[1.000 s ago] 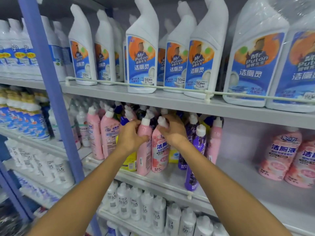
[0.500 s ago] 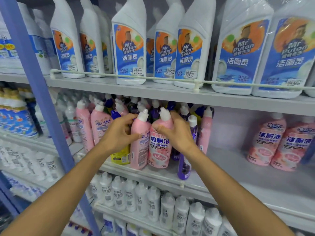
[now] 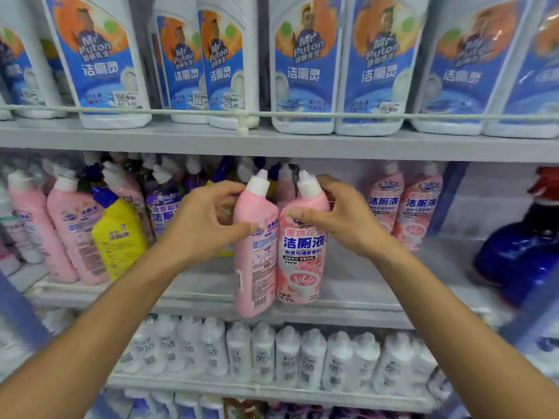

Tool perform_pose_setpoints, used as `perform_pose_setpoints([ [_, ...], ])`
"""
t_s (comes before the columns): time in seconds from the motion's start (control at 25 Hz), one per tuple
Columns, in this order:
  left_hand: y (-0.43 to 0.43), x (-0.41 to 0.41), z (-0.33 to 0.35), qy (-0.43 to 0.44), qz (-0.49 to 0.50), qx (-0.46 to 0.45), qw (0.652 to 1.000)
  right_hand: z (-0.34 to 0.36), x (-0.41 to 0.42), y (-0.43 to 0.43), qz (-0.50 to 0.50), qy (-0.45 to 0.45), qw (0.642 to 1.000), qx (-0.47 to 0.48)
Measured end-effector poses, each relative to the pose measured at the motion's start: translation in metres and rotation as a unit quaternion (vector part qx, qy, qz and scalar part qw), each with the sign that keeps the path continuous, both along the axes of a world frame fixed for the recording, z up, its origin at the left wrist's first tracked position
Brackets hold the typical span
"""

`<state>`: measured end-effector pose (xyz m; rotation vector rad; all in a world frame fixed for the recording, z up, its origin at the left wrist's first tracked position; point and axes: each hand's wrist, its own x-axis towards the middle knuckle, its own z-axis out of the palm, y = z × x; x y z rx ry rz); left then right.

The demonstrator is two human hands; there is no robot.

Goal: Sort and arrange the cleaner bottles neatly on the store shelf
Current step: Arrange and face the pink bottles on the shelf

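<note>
Two pink toilet-cleaner bottles with white caps were held upright side by side, their bodies touching, at the front edge of the middle shelf [image 3: 366,267]. The back-label bottle [image 3: 255,258] showed its barcode side to the camera, and its base hung in front of the shelf lip. The front-label bottle [image 3: 302,261] showed its blue lettering; it could not be told whether its base touched the shelf. The left hand [image 3: 205,222] gripped the back-label bottle at the shoulder, thumb laid across the front and fingers curled behind the neck. The right hand [image 3: 344,220] gripped the front-label bottle likewise — thumb on the front just below the neck, fingers wrapped round behind. Left of the hands on the same shelf stood a crowded mix: a purple bottle [image 3: 163,207], a yellow bottle with a blue cap [image 3: 118,237] and further pink bottles [image 3: 75,231]. Right of the hands, at the back of the shelf, stood a pair of pink bottles [image 3: 402,204], and well apart at the far right a dark blue bottle with a red cap [image 3: 520,255], blurred. The shelf above carried white Mr Puton bottles [image 3: 305,65] behind a wire guard rail [image 3: 181,111]. The shelf below carried a row of small white bottles [image 3: 287,355].
</note>
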<state>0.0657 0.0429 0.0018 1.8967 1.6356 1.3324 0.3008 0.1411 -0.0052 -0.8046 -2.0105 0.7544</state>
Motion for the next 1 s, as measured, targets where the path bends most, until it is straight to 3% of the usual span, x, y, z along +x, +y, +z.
perform_pose_setpoints([
  [0.2, 0.059, 0.081, -0.015, -0.033, -0.028, 0.012, 0.999, -0.004, 0.077, 0.033, -0.054, 0.0, 0.998, -0.017],
  [0.4, 0.108, 0.132, -0.04, -0.056, 0.006, -0.003, 0.998, -0.031, 0.118, 0.067, -0.081, 0.01, 0.995, -0.059],
  [0.56, 0.118, 0.144, -0.051, -0.025, 0.023, 0.017, 0.999, -0.046, 0.129, 0.076, -0.081, 0.001, 0.996, -0.044],
  [0.68, 0.128, 0.123, -0.048, -0.031, -0.094, -0.087, 0.991, -0.075, 0.131, 0.069, -0.1, 0.033, 0.992, -0.07],
  [0.8, 0.14, 0.114, -0.063, -0.107, -0.22, -0.178, 0.953, -0.091, 0.135, 0.071, -0.104, 0.05, 0.99, -0.078],
  [0.88, 0.15, 0.128, -0.077, -0.146, -0.197, -0.146, 0.959, -0.088, 0.147, 0.076, -0.088, 0.058, 0.99, -0.096],
  [1.0, 0.163, 0.173, -0.086, -0.126, -0.117, -0.075, 0.982, -0.085, 0.179, 0.088, -0.093, 0.067, 0.988, -0.106],
])
